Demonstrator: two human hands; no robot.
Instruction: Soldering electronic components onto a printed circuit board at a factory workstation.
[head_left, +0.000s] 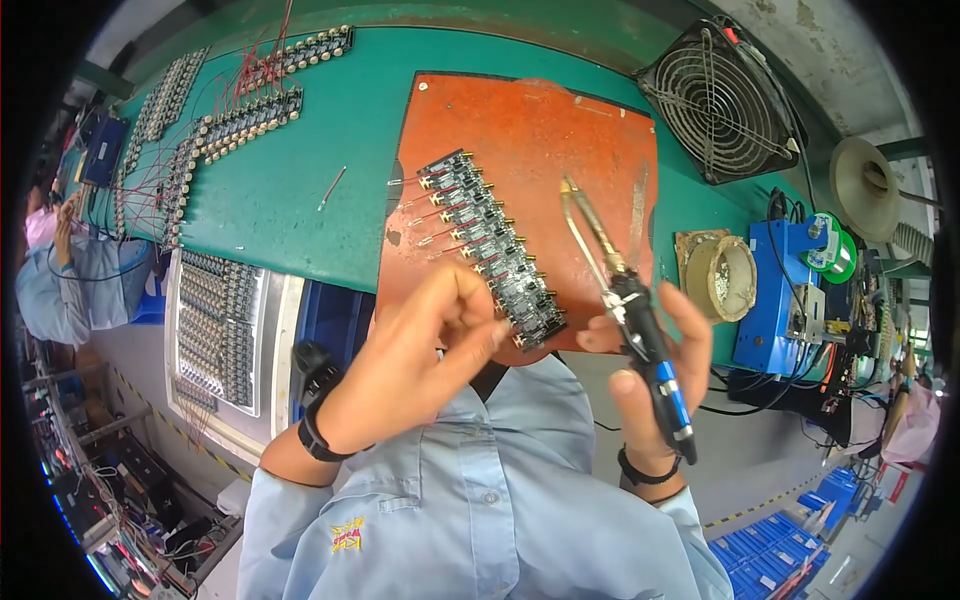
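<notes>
A long panel of joined black circuit boards [490,250] lies slanted on an orange mat [560,130]. Short red leads stick out along its left side, and brass-coloured connectors line its right side. My left hand [410,350] is at the panel's near end, thumb and forefinger pinched together by its left edge. Whatever those fingertips hold is too small to make out. In my right hand [642,420] is a soldering iron [640,325] with a black and blue handle and a thin metal feed tube alongside. Its tip points away from me, above the mat and right of the panel, apart from it.
More wired boards [250,125] lie at the left on the green table [300,215]. A tray of boards [215,330] stands lower left. To the right are a fan [715,100], a round pot [720,278] and a blue solder feeder [775,290]. Another person's hand [66,230] shows far left.
</notes>
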